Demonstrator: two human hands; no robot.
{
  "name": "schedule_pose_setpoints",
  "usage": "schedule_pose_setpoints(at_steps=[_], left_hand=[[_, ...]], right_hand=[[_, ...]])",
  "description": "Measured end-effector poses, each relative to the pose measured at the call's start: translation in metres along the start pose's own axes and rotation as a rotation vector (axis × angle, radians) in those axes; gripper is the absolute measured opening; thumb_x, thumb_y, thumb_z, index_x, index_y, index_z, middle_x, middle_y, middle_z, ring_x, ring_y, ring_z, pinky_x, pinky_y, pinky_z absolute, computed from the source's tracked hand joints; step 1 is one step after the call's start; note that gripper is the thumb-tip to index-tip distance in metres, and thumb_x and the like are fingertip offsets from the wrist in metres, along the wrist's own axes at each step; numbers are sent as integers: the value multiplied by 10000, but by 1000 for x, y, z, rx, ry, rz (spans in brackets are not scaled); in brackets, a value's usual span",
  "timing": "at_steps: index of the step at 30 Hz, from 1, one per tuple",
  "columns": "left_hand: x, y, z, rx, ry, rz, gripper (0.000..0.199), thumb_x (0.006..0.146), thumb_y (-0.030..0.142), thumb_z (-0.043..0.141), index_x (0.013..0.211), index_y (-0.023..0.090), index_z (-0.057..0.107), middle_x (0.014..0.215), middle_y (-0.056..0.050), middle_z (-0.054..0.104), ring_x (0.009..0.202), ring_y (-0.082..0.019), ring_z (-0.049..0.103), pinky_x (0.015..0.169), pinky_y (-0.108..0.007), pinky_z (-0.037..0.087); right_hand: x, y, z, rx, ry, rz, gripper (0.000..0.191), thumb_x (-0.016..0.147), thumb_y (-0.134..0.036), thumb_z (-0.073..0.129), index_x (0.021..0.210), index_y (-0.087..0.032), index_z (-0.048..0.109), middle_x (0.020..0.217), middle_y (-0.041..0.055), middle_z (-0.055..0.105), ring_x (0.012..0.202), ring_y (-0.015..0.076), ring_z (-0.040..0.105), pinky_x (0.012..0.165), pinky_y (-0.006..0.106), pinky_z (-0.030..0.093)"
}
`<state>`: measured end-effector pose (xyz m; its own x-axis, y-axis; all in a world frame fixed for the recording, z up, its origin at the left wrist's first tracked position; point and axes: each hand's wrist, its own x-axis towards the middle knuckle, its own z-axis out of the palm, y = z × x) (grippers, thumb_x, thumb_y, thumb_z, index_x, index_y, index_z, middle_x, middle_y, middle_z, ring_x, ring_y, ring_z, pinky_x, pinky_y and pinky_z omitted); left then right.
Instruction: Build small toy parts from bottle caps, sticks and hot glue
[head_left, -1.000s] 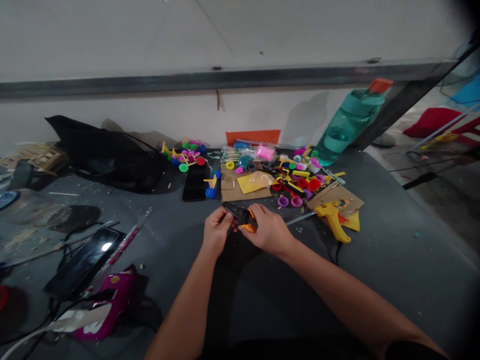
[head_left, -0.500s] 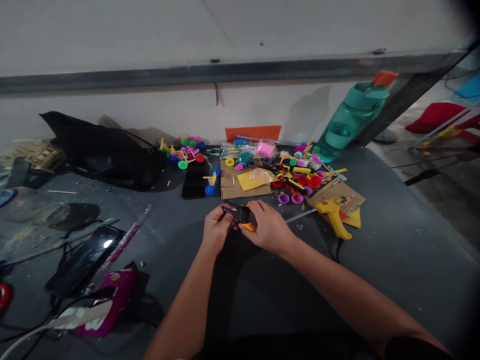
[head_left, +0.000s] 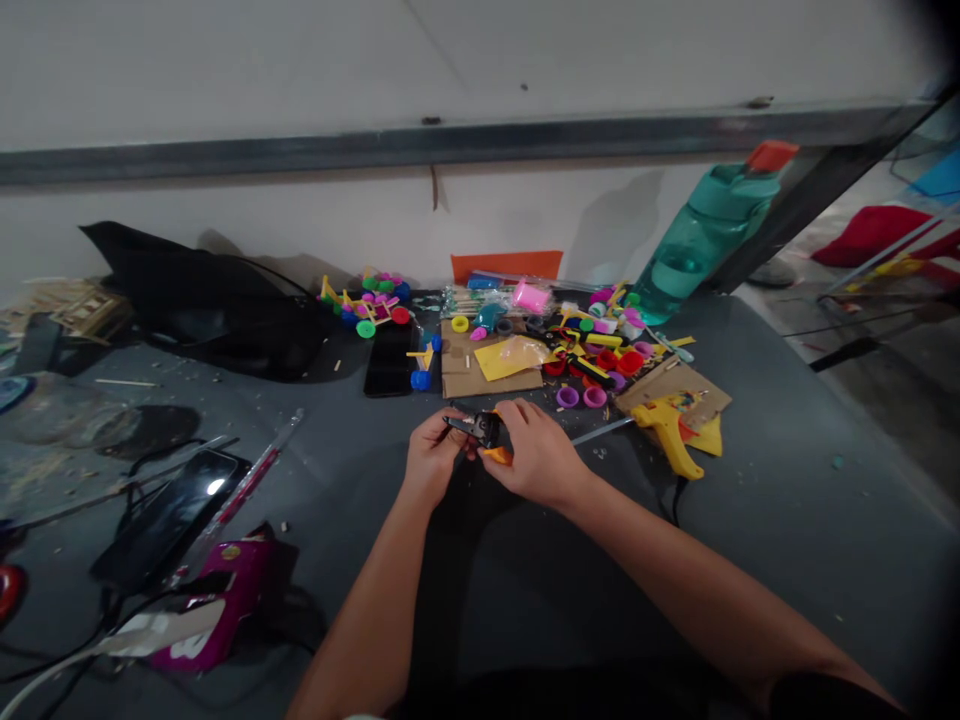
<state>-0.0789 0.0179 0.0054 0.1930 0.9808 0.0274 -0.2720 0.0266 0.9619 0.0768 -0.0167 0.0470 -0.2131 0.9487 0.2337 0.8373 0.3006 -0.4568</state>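
Note:
Both hands meet over the dark table just in front of the heap of craft pieces. My left hand grips the black metal head of a small pair of pliers, whose jaws point left. My right hand closes around the orange handles, and one orange tip shows below the fingers. Beyond my fingertips lies a cardboard sheet with a yellow paper on it. To the right of my right hand stands a yellow hot glue gun.
Coloured plastic rings and sticks lie heaped ahead. A wheeled toy model and a black phone sit left of them. A black bag, a teal bottle and a second phone surround the work area.
The black jaws of the pliers have swung lower and now point left between my hands. The view has tilted slightly.

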Motion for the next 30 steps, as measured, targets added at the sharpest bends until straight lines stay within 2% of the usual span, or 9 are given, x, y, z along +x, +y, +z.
schedule_pose_setpoints(at_steps=[3,7,9,12,16,20,24,30], left_hand=[[0,2,1,9,7,-17,162,712,302,665,691,153,606,581,20,556,498,-88,495,472,-208,421],[0,4,5,-68,-11,-68,155,716,296,662,712,150,612,580,12,552,488,-78,468,450,-196,410],[1,5,7,-134,-25,-93,159,718,299,659,715,150,605,564,16,528,468,-69,431,429,-189,393],[5,5,7,-232,7,-112,166,730,298,645,695,151,575,549,28,482,459,-57,386,420,-173,365],[10,3,4,-258,33,-121,173,751,291,621,682,146,556,540,33,459,459,-52,372,428,-166,351],[8,-2,3,-191,-16,-150,177,734,299,628,681,143,565,559,24,487,470,-62,412,418,-173,351],[6,-7,3,-121,-59,-183,174,686,305,660,731,156,581,568,21,525,494,-85,469,432,-183,381],[7,-10,1,-67,-56,-134,182,696,321,657,744,169,569,588,27,539,484,-85,475,448,-195,395]], right_hand=[[-2,1,4,14,-10,29,282,761,-368,532,956,-175,467,866,72,564,762,192,543,657,290,401],[1,8,12,53,-30,121,299,763,-432,544,914,-187,468,764,29,568,674,167,552,599,258,384],[4,17,14,44,-23,178,339,743,-449,564,932,-183,470,786,39,575,690,179,561,603,267,393],[9,30,11,-51,51,209,422,705,-429,602,999,-154,478,900,105,577,824,243,564,686,328,416],[11,36,6,-49,116,150,468,698,-416,606,1046,-131,478,942,129,565,891,279,545,769,390,417],[8,26,10,72,86,71,469,706,-409,594,1069,-140,465,979,126,559,914,265,531,800,397,420],[3,16,16,54,53,31,468,692,-374,590,1076,-141,460,1009,131,551,960,274,502,817,416,404],[1,14,15,28,53,18,460,691,-356,570,1084,-150,452,1010,135,543,964,294,488,814,433,384]])
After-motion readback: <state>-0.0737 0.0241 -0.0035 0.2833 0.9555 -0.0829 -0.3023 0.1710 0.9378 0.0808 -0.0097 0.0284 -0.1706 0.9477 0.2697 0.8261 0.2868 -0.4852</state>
